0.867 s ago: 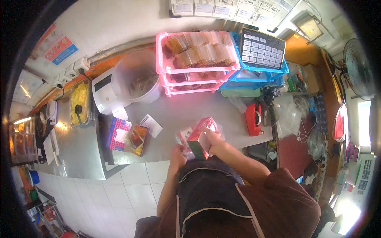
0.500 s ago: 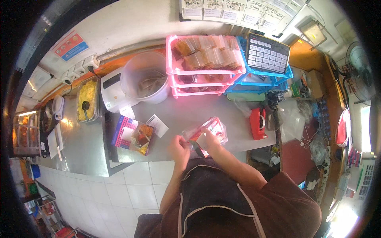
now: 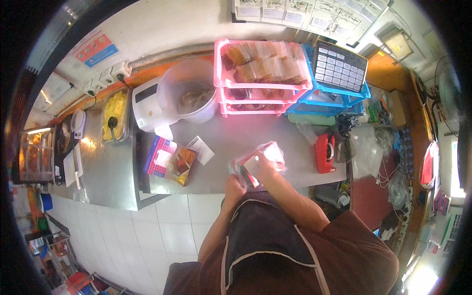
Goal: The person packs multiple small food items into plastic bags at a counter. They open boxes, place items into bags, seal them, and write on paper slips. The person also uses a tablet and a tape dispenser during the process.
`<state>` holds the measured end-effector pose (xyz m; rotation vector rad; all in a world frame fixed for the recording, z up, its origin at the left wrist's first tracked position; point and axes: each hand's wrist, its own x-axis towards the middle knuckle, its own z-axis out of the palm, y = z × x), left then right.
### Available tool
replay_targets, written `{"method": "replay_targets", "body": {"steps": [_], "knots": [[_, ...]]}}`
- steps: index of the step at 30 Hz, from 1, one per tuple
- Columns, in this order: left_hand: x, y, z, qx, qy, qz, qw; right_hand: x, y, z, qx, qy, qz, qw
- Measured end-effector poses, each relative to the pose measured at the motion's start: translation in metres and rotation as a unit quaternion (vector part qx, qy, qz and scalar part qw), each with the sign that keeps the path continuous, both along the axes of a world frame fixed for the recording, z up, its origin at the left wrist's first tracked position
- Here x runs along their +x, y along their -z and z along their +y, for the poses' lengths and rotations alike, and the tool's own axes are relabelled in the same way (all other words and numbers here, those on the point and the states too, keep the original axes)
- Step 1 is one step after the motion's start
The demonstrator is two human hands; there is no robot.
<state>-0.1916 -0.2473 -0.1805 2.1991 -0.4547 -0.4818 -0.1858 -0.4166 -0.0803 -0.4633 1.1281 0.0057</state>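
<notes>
Close in front of me is a see-through plastic bag with red-and-white printed contents, whose exact kind I cannot make out. My left hand is closed on the bag's near left edge. Over the bag's middle lies my right hand, its fingers gripping the red-and-white part; the fingertips are partly hidden. To the left, a blue-and-pink printed box shows food in its front part. A small white paper slip lies beside that box.
Behind stand a pink tiered rack of sauce sachets, a blue rack bearing a tablet, a plastic bucket and a white printer-like machine. A red tape dispenser sits right; a yellow food tray left.
My left hand has moved right, closer to my right hand, and grips the bag's edge lower down. The whole view has shifted slightly; the box and slip lie as before.
</notes>
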Motion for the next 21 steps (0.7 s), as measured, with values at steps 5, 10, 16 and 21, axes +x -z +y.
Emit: {"method": "replay_targets", "body": {"steps": [5,10,16,21], "knots": [[0.007,-0.003,-0.008,0.040,-0.039,-0.099,0.993,0.007,-0.044,0.007,-0.034,0.020,0.046,0.998],[0.022,-0.016,-0.013,-0.081,-0.151,0.109,0.979,0.016,-0.103,-0.006,-0.059,-0.101,0.106,0.987],[0.028,-0.019,-0.024,-0.280,-0.276,0.354,0.849,0.015,-0.083,-0.020,-0.029,-0.101,0.143,0.984],[0.002,-0.016,0.010,-0.044,-0.096,0.071,0.992,0.001,-0.027,-0.026,0.008,-0.002,0.120,0.993]]}}
